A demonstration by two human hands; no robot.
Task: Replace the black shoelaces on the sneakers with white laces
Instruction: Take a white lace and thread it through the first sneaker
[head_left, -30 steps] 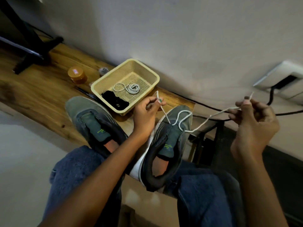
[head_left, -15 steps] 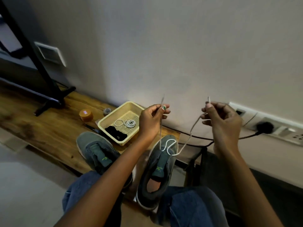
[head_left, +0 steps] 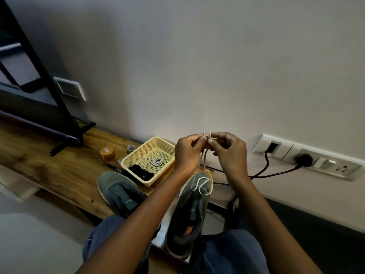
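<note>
- Pinching both ends of the white lace (head_left: 205, 165) side by side, left hand (head_left: 187, 153) and right hand (head_left: 230, 153) touching above the toe.
- Lace is looped through the front of the right sneaker (head_left: 190, 210), which I'm wearing.
- Left sneaker (head_left: 118, 191) has no lace.
- Yellow basket (head_left: 147, 153) on the wooden bench (head_left: 49, 161) holds a coiled white lace (head_left: 155, 161) and black laces (head_left: 141, 172).

Two grey sneakers (head_left: 120, 191) (head_left: 192, 210), two hands (head_left: 187, 153) (head_left: 230, 153), one yellow basket (head_left: 138, 155), two white laces (head_left: 203, 184) (head_left: 154, 161).
</note>
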